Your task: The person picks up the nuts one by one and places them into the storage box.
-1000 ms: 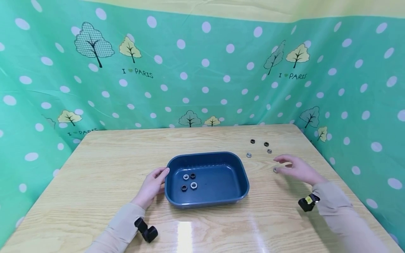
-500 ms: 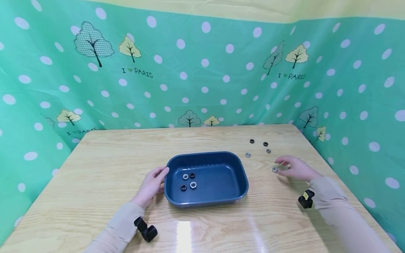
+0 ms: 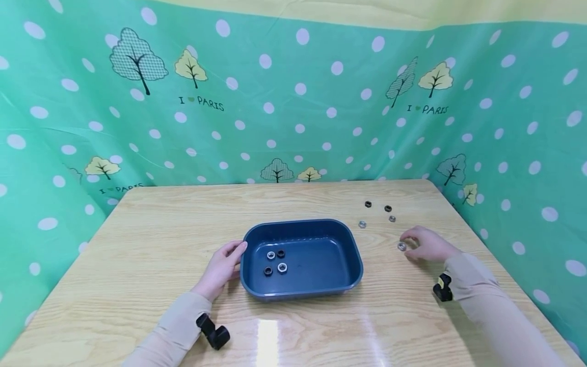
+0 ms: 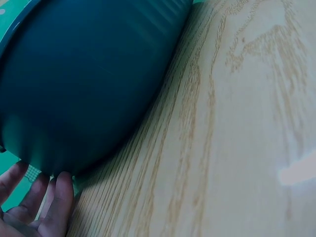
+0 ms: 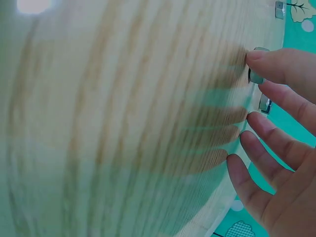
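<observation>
A dark blue tray (image 3: 316, 265) sits mid-table with several black and silver nuts inside, among them a silver nut (image 3: 282, 267) and a black nut (image 3: 268, 271). My left hand (image 3: 223, 265) holds the tray's left side, thumb at the rim and fingers against the outer wall, as the left wrist view shows. To the right of the tray, my right hand (image 3: 428, 244) pinches a silver nut (image 3: 401, 246) between thumb and index finger, at or close to the tabletop. In the right wrist view the other fingertips (image 5: 236, 160) stay spread near the wood.
Beyond the right hand lie more loose nuts: two black ones, including a black nut (image 3: 368, 204), and two silver ones, including a silver nut (image 3: 362, 224). A green dotted curtain (image 3: 293, 102) hangs behind and beside the wooden table (image 3: 151, 239).
My right thumb and index finger have closed in on the silver nut, and the right wrist has shifted slightly left. My left hand and the tray keep their place.
</observation>
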Available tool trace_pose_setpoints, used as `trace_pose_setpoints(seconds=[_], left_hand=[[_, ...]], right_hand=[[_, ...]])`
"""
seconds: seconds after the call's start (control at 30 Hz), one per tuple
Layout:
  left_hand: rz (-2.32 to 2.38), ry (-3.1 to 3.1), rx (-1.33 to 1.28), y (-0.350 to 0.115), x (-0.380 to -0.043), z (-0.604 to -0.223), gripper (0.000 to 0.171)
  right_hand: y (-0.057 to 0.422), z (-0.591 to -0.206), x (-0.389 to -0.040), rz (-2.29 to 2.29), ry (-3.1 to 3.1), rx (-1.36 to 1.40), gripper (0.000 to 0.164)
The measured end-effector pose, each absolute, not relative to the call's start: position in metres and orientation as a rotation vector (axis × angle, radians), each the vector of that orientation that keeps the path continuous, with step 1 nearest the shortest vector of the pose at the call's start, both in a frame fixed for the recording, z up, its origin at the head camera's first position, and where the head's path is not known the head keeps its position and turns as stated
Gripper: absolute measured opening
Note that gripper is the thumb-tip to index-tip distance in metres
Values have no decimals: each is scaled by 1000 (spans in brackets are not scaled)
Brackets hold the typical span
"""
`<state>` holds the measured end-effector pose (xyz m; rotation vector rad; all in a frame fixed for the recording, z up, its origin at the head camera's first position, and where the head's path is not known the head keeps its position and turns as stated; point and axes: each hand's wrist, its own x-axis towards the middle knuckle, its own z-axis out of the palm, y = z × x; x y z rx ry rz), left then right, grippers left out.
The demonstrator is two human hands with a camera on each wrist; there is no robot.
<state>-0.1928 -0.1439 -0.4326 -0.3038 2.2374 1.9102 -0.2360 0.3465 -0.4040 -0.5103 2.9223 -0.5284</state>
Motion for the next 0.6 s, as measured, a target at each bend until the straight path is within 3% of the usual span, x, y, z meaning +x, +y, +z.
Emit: trace_pose_setpoints(seconds=[0.23,0.6], left_hand=[[1903,2245,-296,-144,-192,-430,57],[1902,2251,-298,-144,-190,-431,58]], right_hand=[[346,-405,-237,-519,2934,-476,24],[347,-404,-234,-535,2931,-455,23]])
